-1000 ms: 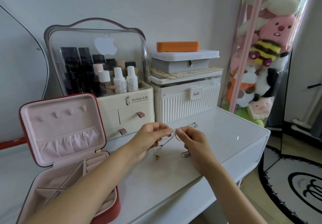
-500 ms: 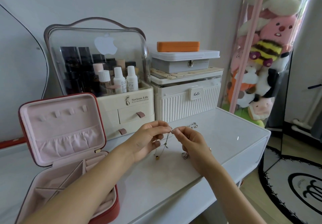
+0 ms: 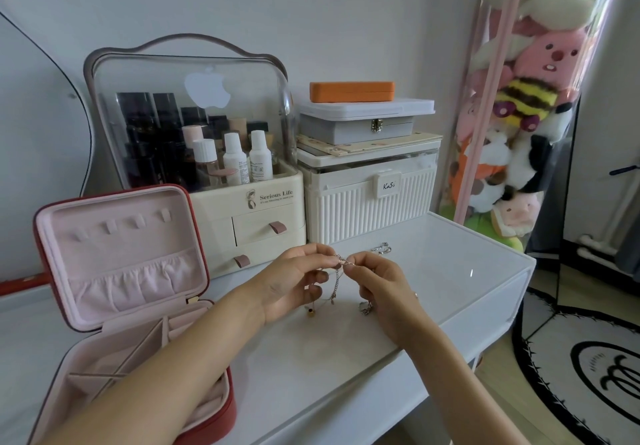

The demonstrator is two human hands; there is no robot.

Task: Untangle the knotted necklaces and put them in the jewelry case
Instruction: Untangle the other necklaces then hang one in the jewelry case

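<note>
Above the middle of the white table (image 3: 450, 271), the left hand (image 3: 294, 281) and the right hand (image 3: 384, 288) meet fingertip to fingertip, each pinching the knotted necklaces (image 3: 337, 280) tightly between thumb and forefinger. Thin silver chain hangs down between the hands, with a small gold pendant (image 3: 310, 312) dangling near the tabletop. Another small silver piece (image 3: 382, 247) lies on the table just beyond the hands. The red jewelry case (image 3: 114, 271) stands open at the near left, pink lining showing, its compartments partly hidden by the left forearm.
</note>
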